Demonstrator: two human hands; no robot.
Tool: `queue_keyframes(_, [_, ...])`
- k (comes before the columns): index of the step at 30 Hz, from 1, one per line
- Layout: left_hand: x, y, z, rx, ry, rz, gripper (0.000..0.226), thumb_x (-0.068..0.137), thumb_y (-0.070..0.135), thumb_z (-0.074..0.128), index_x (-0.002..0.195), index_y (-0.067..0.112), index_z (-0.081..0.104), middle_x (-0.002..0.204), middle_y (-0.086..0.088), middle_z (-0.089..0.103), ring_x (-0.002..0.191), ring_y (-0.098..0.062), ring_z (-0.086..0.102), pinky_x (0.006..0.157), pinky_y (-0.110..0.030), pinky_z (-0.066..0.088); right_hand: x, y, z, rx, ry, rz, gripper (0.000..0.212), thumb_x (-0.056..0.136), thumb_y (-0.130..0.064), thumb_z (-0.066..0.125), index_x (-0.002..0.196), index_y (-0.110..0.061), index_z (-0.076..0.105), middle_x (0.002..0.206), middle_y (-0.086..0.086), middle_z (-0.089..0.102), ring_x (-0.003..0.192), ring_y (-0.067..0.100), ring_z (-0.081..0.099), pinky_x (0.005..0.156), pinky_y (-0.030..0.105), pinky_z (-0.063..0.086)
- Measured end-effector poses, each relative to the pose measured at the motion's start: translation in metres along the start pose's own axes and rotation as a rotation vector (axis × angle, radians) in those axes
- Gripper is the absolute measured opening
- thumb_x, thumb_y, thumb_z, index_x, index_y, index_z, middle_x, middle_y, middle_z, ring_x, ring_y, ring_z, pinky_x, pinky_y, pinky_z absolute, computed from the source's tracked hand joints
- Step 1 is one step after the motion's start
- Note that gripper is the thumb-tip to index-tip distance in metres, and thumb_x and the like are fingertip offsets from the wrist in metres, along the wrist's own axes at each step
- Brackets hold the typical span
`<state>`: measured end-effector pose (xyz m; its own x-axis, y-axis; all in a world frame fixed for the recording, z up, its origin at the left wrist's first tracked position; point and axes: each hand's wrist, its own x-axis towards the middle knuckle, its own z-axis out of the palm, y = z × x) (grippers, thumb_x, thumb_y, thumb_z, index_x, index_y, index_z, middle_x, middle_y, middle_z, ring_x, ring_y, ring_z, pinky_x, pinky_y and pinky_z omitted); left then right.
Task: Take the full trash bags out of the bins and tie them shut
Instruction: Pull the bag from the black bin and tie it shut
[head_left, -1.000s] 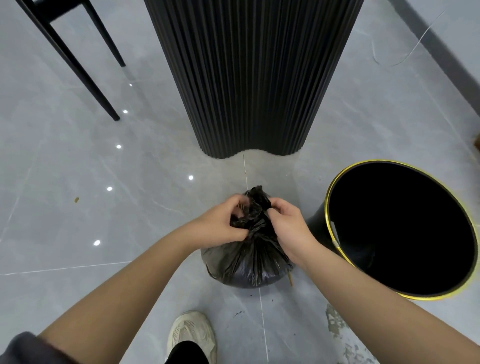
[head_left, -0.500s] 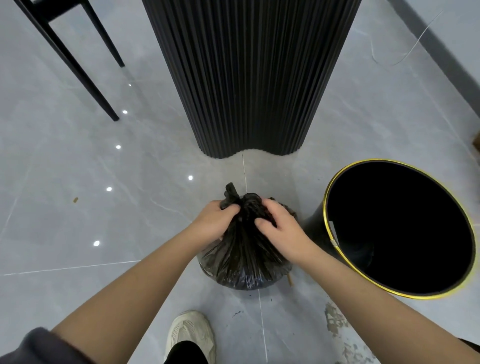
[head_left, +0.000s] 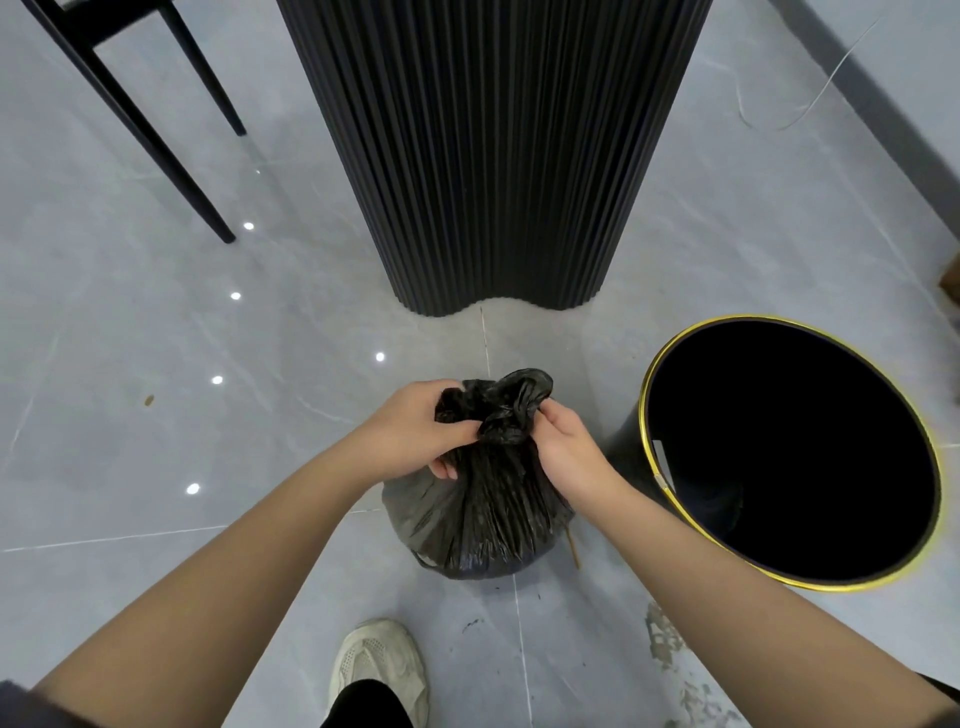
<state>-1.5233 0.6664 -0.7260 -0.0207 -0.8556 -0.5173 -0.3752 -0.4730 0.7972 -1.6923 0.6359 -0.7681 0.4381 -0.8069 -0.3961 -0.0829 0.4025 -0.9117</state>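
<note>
Gripping the bunched neck of the black trash bag (head_left: 483, 499), left hand (head_left: 410, 431) and right hand (head_left: 569, 452) are each pinching twisted plastic; bag is sitting on grey floor (head_left: 156, 467) just left of the gold-rimmed bin (head_left: 655, 467), out of it.

The left hand (head_left: 410, 431) and the right hand (head_left: 569, 452) are bare, and so are both forearms. A dark grey sleeve (head_left: 21, 709) covers the left upper arm, and a thin dark sleeve edge (head_left: 943, 687) shows on the right arm. One foot wears an off-white sneaker (head_left: 379, 662) with textured panels, below a black trouser leg (head_left: 363, 709).
</note>
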Motion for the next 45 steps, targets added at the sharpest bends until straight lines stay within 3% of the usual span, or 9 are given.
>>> queue_keyframes(4, [-0.001, 0.014, -0.008, 0.059, -0.074, 0.053, 0.007, 0.087, 0.006, 0.064, 0.083, 0.011, 0.065, 0.07, -0.003, 0.068, 0.06, -0.02, 0.068, 0.057, -0.026, 0.056, 0.0, -0.001, 0.001, 0.038, -0.061, 0.063, 0.024, 0.101, -0.019, 0.042, 0.099, -0.026, 0.065, 0.098, -0.005, 0.07, 0.098, 0.011, 0.065, 0.086, 0.026, 0.051])
queue_keyframes(11, [0.0, 0.022, -0.007, 0.077, -0.165, 0.06, 0.012, 0.086, 0.002, 0.064, 0.081, 0.011, 0.07, 0.069, -0.001, 0.07, 0.06, -0.018, 0.069, 0.059, -0.023, 0.055, -0.006, 0.005, 0.007, 0.016, -0.184, 0.12, 0.023, 0.1, -0.019, 0.043, 0.11, -0.013, 0.063, 0.098, -0.001, 0.068, 0.092, 0.008, 0.063, 0.078, 0.017, 0.05])
queue_keyframes(17, [0.001, 0.023, -0.006, -0.025, -0.153, 0.041, 0.012, 0.086, -0.003, 0.061, 0.088, 0.006, 0.069, 0.069, 0.0, 0.07, 0.058, -0.016, 0.067, 0.059, -0.023, 0.055, -0.008, 0.006, 0.009, 0.072, -0.209, 0.195, 0.022, 0.1, -0.024, 0.046, 0.108, -0.015, 0.064, 0.091, -0.006, 0.07, 0.086, 0.005, 0.065, 0.073, 0.016, 0.051])
queue_keyframes(22, [-0.002, 0.022, -0.008, -0.031, -0.262, -0.002, 0.015, 0.086, -0.004, 0.06, 0.087, 0.008, 0.069, 0.074, -0.007, 0.071, 0.063, -0.019, 0.07, 0.061, -0.022, 0.057, -0.01, 0.006, 0.009, 0.033, -0.28, 0.219, 0.022, 0.099, -0.02, 0.045, 0.102, -0.016, 0.066, 0.096, -0.005, 0.07, 0.095, 0.007, 0.064, 0.084, 0.021, 0.048])
queue_keyframes(28, [-0.005, 0.012, -0.004, 0.043, -0.199, 0.001, 0.016, 0.087, -0.003, 0.057, 0.09, 0.011, 0.063, 0.08, -0.006, 0.065, 0.058, -0.01, 0.064, 0.058, -0.02, 0.054, -0.016, 0.007, 0.016, -0.134, -0.284, 0.208, 0.031, 0.1, -0.018, 0.042, 0.074, -0.021, 0.06, 0.059, -0.018, 0.062, 0.056, -0.013, 0.054, 0.059, 0.005, 0.039])
queue_keyframes(30, [-0.006, 0.006, -0.005, 0.092, -0.152, 0.035, 0.019, 0.087, 0.01, 0.063, 0.103, 0.019, 0.061, 0.1, 0.003, 0.061, 0.071, -0.006, 0.062, 0.063, -0.019, 0.05, -0.013, 0.009, 0.014, -0.126, -0.229, 0.198, 0.029, 0.101, -0.018, 0.041, 0.08, -0.021, 0.061, 0.064, -0.017, 0.064, 0.055, -0.014, 0.057, 0.054, 0.004, 0.04])
queue_keyframes(33, [-0.008, -0.002, -0.001, 0.242, -0.23, 0.093, 0.053, 0.081, 0.033, 0.072, 0.128, 0.036, 0.049, 0.117, 0.022, 0.052, 0.105, 0.005, 0.054, 0.084, -0.017, 0.045, -0.009, 0.007, 0.01, -0.145, -0.202, 0.204, 0.03, 0.101, -0.02, 0.04, 0.082, -0.025, 0.063, 0.074, -0.015, 0.065, 0.063, -0.01, 0.062, 0.054, 0.005, 0.043])
queue_keyframes(38, [-0.003, -0.006, 0.012, 0.145, 0.02, 0.075, 0.011, 0.084, 0.009, 0.067, 0.079, 0.019, 0.066, 0.067, -0.001, 0.066, 0.056, -0.009, 0.064, 0.057, -0.024, 0.056, -0.007, 0.005, 0.008, -0.215, -0.141, 0.262, 0.036, 0.102, -0.02, 0.034, 0.073, -0.022, 0.056, 0.072, -0.01, 0.058, 0.065, -0.002, 0.053, 0.048, 0.004, 0.039])
queue_keyframes(45, [0.006, -0.008, 0.015, -0.092, -0.028, -0.179, 0.016, 0.096, 0.005, 0.044, 0.096, 0.004, 0.06, 0.068, -0.01, 0.058, 0.044, -0.014, 0.058, 0.045, -0.025, 0.051, -0.008, 0.006, 0.005, -0.383, -0.211, 0.174, 0.031, 0.099, -0.022, 0.037, 0.103, 0.0, 0.059, 0.107, 0.009, 0.063, 0.102, 0.019, 0.057, 0.097, 0.038, 0.041])
